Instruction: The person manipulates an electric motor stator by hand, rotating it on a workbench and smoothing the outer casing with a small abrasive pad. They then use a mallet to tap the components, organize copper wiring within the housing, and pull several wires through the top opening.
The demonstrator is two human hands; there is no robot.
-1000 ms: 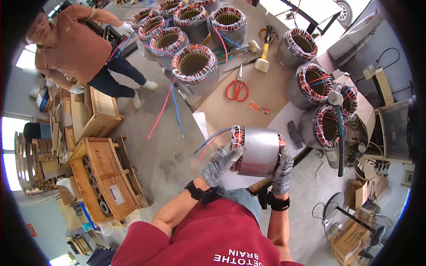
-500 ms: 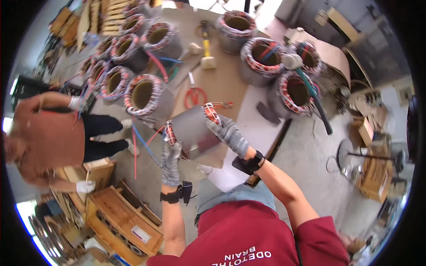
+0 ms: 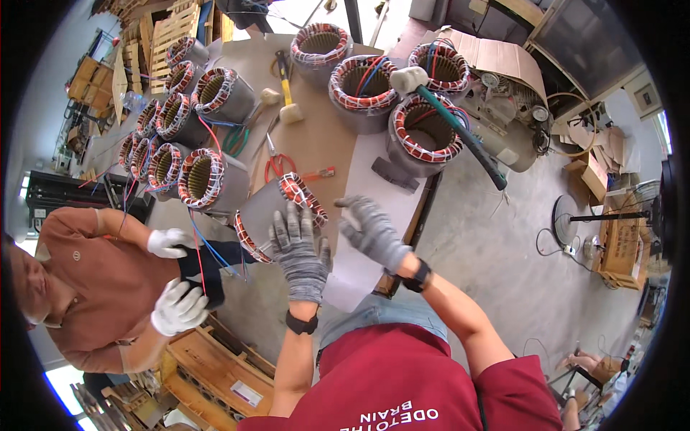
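Observation:
A motor stator (image 3: 260,208), a grey cylinder with red windings laced in white cord at both ends, lies on its side at the table's near edge. My left hand (image 3: 300,251), in a grey knit glove, rests on it with the fingers spread along its near side. To the right of the stator, apart from it, is my right hand (image 3: 374,233), gloved alike; its fingers are stretched out with nothing in them. Beyond the stator are red-handled scissors (image 3: 277,164) and a small red-orange tool (image 3: 318,174).
Several stators (image 3: 205,176) lie at the left; others (image 3: 428,136) stand at the right, with a green-handled mallet (image 3: 460,122) across them. A yellow-handled hammer (image 3: 286,93) lies mid-table, a dark block (image 3: 395,174) near the right edge. A white-gloved co-worker (image 3: 108,280) holds a red wire at left.
The stator has moved left and down beside the others. My right hand has come off it, and my left hand now lies spread on it. The co-worker has come closer and handles wires.

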